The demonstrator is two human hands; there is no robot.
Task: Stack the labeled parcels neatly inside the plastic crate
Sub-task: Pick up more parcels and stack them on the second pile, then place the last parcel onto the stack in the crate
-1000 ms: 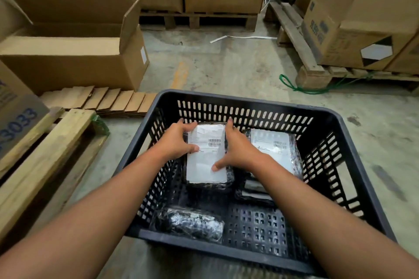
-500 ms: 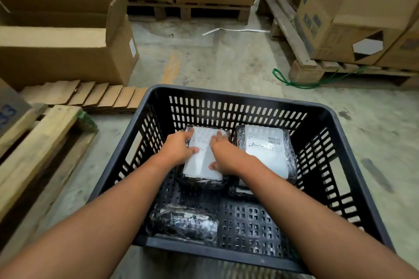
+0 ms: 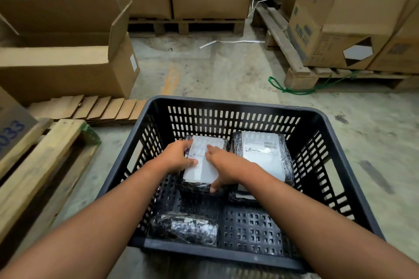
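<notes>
A dark slotted plastic crate (image 3: pixel 229 103) stands on the concrete floor in front of me. Inside it, at the back left, lies a black-wrapped parcel with a white label (image 3: pixel 204 165). My left hand (image 3: pixel 175 156) grips its left side and my right hand (image 3: pixel 223 166) presses on its right side, thumb at the near edge. A second labeled parcel (image 3: pixel 264 156) lies beside it at the back right, on top of another one. A third black-wrapped parcel (image 3: pixel 184 229) lies at the near left, no label showing.
An open cardboard box (image 3: pixel 68 61) sits at the left, flattened cardboard pieces (image 3: pixel 90 108) in front of it. A wooden pallet (image 3: pixel 38 165) lies near left. Stacked cartons on pallets (image 3: pixel 340 29) stand at the right and back. A green cord (image 3: pixel 294 88) trails on the floor.
Both hands have lowered the labeled parcel from above the crate floor down into the back left corner, next to the right-hand parcel. My head has shifted slightly.
</notes>
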